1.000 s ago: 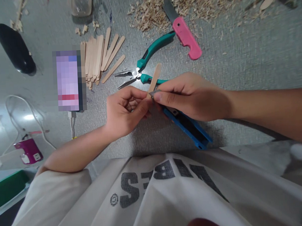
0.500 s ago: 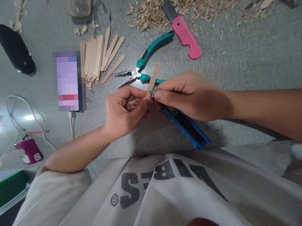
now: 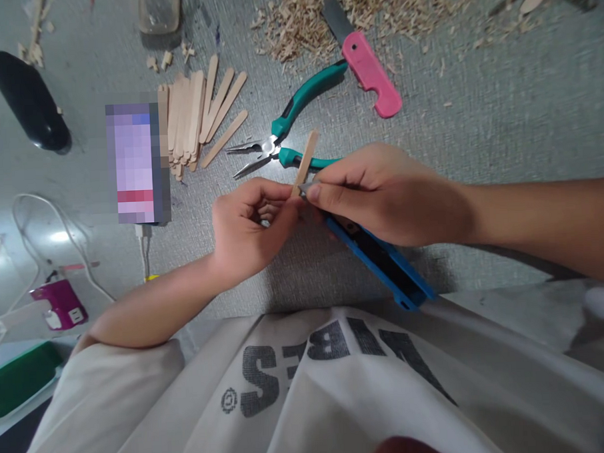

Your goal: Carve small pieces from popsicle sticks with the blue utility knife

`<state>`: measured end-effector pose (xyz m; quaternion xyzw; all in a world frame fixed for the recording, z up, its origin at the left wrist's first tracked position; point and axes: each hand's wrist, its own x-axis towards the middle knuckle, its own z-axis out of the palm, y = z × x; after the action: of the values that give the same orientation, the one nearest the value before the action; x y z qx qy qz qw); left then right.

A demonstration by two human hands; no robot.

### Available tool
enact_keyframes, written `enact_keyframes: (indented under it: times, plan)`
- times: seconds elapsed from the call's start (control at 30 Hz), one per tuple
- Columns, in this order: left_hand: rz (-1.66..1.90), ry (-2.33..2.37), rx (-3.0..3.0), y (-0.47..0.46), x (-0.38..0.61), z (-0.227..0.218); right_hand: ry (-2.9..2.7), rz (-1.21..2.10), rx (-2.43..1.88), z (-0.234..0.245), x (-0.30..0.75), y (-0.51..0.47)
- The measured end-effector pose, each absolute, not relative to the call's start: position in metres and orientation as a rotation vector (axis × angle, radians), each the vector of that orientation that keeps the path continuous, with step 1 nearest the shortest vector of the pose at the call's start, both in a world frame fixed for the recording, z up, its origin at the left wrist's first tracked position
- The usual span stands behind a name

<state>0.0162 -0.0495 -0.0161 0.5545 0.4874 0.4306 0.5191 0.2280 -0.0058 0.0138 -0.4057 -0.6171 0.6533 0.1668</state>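
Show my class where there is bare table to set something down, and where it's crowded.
Widest: tabletop right of the pink knife, between wood shavings and right forearm, bar stray bits. Smaller: between phone and left hand, below the stick pile. Crowded: the middle, where pliers, held stick, blue tool and right hand bunch.

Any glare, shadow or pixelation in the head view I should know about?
Head view: glare whitens the table at left; head view: shadow darkens the right hand toward the wrist; head view: coarse pixelation hides the phone screen.

Blue tool (image 3: 383, 259) part-hidden by right hand (image 3: 381, 199), phone screen (image 3: 133, 160) pixelated; box (image 3: 158, 12) cropped
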Motion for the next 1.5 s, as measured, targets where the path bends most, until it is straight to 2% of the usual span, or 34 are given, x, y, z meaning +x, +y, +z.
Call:
enact_keyframes:
  times: [1.5]
  plan:
    - [1.013,1.091,1.219,-0.0467,0.0178,-0.0092,-1.668,1.892,-1.148,0.0123,0.2276,-0.0061]
